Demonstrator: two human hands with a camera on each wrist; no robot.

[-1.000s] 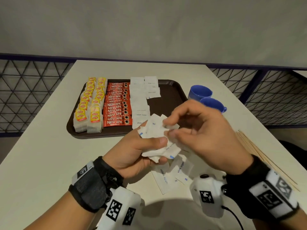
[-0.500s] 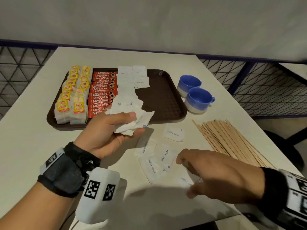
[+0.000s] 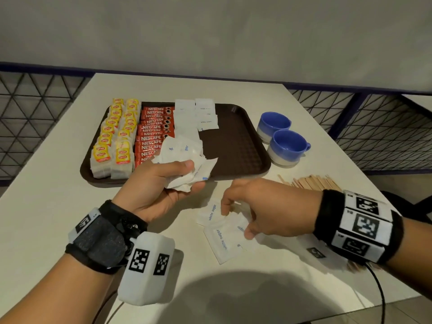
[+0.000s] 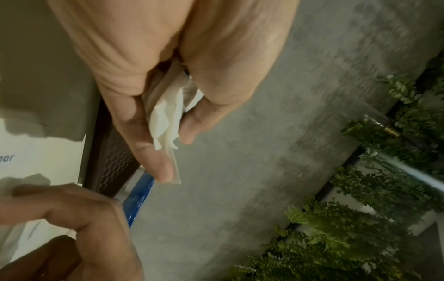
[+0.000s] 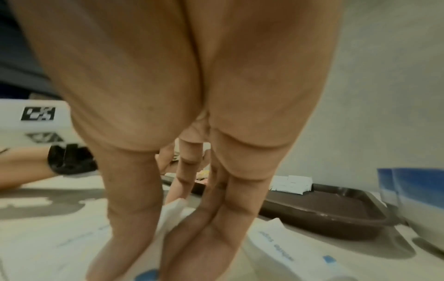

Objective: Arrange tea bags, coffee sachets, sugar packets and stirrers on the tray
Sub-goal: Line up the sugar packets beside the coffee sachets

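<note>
Grey wall behind, pale tabletop (image 3: 58, 206) below, tray (image 3: 236, 146) as your landmark. Your left hand (image 3: 161, 185) clamps a crumpled wad of sugar packets (image 3: 184, 157) over the tray's near edge; the grip looks loose, so a packet could slide out onto the coffee sachets (image 3: 154, 134) and upset their row beside the tea bags (image 3: 114, 136). Your right hand (image 3: 268, 206), just nearer you than the tray, pinches at the loose packets (image 3: 222, 237); overlapped as they are, you may lift two and drop one. Stirrers (image 3: 311, 182) wait right of the tray's near corner.
</note>
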